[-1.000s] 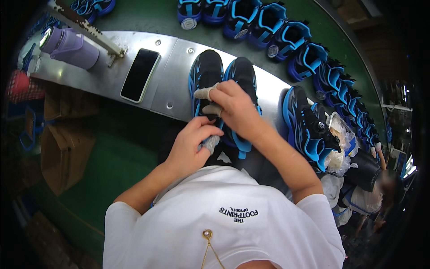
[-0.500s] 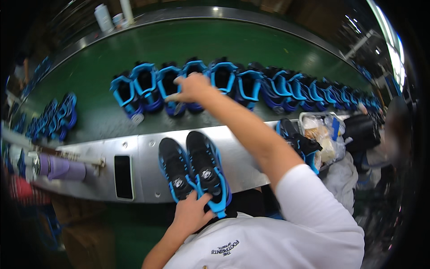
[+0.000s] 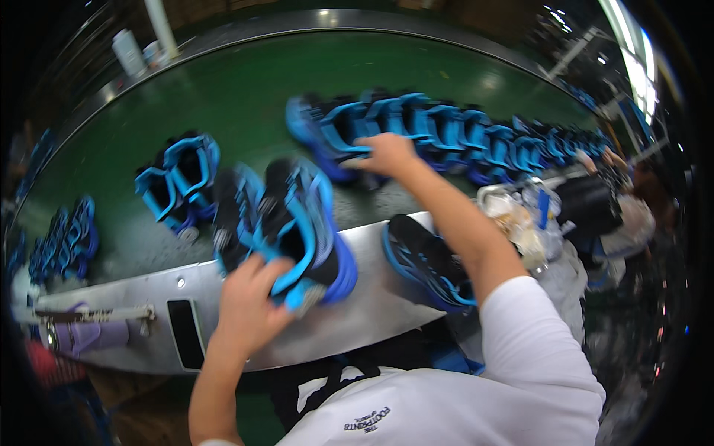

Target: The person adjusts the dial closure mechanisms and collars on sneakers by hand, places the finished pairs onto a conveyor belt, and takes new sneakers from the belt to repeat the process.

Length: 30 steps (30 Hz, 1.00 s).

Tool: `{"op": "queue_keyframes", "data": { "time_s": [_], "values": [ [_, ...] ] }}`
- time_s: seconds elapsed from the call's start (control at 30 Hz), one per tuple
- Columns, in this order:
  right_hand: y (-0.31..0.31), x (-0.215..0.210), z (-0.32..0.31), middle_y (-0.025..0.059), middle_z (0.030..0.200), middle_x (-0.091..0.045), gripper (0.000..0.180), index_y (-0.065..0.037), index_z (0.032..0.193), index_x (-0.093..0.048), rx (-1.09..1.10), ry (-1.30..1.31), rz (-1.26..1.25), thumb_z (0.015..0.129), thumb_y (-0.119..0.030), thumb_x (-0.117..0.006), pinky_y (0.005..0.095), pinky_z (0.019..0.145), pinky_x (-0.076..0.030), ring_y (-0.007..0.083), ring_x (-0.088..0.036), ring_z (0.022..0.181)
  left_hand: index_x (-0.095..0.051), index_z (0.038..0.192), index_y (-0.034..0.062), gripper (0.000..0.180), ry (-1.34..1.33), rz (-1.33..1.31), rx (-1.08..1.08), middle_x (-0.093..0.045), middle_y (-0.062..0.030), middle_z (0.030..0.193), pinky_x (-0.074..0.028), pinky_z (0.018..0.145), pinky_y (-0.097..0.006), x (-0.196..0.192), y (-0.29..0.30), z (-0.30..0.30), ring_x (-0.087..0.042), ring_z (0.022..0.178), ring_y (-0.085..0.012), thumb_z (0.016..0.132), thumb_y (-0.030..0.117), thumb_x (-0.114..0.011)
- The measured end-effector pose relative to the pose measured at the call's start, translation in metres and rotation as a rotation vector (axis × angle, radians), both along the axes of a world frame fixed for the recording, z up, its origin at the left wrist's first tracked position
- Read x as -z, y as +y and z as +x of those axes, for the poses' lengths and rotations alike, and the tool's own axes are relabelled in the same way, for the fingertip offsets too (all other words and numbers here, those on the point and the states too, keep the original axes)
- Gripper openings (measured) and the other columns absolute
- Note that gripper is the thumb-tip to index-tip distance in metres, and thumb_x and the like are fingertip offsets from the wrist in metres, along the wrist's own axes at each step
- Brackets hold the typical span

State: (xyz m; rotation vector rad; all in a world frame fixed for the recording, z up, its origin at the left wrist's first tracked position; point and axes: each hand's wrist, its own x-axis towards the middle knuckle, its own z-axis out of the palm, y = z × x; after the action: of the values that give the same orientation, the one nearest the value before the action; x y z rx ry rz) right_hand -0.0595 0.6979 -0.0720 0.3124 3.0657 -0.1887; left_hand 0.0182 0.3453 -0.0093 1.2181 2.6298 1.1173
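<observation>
1. Fingers (image 3: 262,273) of the left hand (image 3: 249,301) are curled tight around the heel end of a pair of black and blue sneakers (image 3: 286,223), held side by side and lifted above the near edge of the metal shelf (image 3: 372,308); the pair is blurred.
2. The right hand (image 3: 387,154) is stretched out over the green conveyor belt (image 3: 245,97), its fingers pinching the blue collar strap of a sneaker on the belt (image 3: 327,130), the nearest one of a long row.
3. That row of blue sneakers (image 3: 476,137) runs along the belt to the right, each shoe just beside the next, curving away toward the picture's rim.
4. A single black sneaker with blue lines (image 3: 428,262) lies on the metal shelf under the right forearm, toe toward the person.
5. Another pair of blue sneakers (image 3: 178,182) stands on the belt to the left of the held pair, apart from it; more blue shoes (image 3: 63,241) sit farther left.
6. On the shelf's left part lie a dark phone (image 3: 186,334) and a purple roll (image 3: 89,336) under a metal bar.
7. Clear bags with pale contents (image 3: 520,219) are heaped at the right end of the shelf, beside a dark bundle (image 3: 591,204).
</observation>
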Motion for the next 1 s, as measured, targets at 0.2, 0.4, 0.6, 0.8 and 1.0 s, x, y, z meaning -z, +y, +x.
{"op": "queue_keyframes", "data": {
  "time_s": [0.2,0.4,0.6,0.8,1.0],
  "values": [
    [0.062,-0.003,0.008,0.0204,0.114,-0.064,0.074,-0.025,0.130,-0.060,0.028,-0.030,-0.046,0.070,-0.066,-0.073,0.0444,0.093,-0.050,0.0387,-0.061,0.109,-0.065,0.113,0.0117,0.039,-0.001,-0.270,-0.167,-0.061,-0.0171,0.101,-0.048,0.083,-0.044,0.054,0.047,-0.138,-0.060,0.096,-0.0367,0.079,0.027,-0.076],
    [-0.021,-0.076,0.054,0.0155,0.122,-0.064,0.049,-0.017,0.136,-0.055,-0.155,0.070,-0.656,0.089,-0.020,-0.068,0.0372,0.090,-0.051,0.0285,-0.065,0.104,-0.058,0.127,0.0058,0.051,0.386,-0.098,-0.149,-0.056,-0.0177,0.129,-0.040,0.104,-0.042,0.046,0.051,-0.092,-0.051,0.123,-0.0356,0.080,0.017,-0.073],
    [-0.123,-0.074,0.112,0.0128,0.107,-0.067,0.049,-0.013,0.142,-0.047,-0.769,-0.136,-0.804,0.096,-0.027,-0.061,0.0378,0.084,-0.051,0.0230,-0.066,0.097,-0.062,0.111,0.0047,0.036,-0.519,-0.079,0.358,-0.068,-0.0167,0.091,-0.053,0.080,-0.042,0.018,0.039,-0.049,-0.067,0.088,-0.0338,0.076,0.013,-0.068],
    [-0.162,-0.095,0.108,0.0181,0.142,-0.042,0.080,-0.017,0.156,-0.022,-0.372,-0.489,-1.839,0.093,-0.051,-0.058,0.0319,0.057,-0.058,0.0236,-0.068,0.090,-0.065,0.078,0.0083,0.012,0.365,0.110,-0.014,-0.064,-0.0077,0.070,-0.050,0.059,-0.040,0.027,0.019,-0.018,-0.065,0.066,-0.0291,0.071,0.015,-0.071],
    [-0.210,-0.080,0.000,0.0131,0.135,-0.049,0.060,-0.019,0.147,-0.039,-0.688,-0.262,-1.233,0.095,-0.039,-0.059,0.0361,0.072,-0.057,0.0252,-0.067,0.098,-0.067,0.079,0.0098,0.008,0.203,0.374,-0.211,-0.063,-0.0070,0.067,-0.049,0.062,-0.037,0.020,-0.021,-0.087,-0.063,0.064,-0.0274,0.073,0.013,-0.071]
  ]
}}
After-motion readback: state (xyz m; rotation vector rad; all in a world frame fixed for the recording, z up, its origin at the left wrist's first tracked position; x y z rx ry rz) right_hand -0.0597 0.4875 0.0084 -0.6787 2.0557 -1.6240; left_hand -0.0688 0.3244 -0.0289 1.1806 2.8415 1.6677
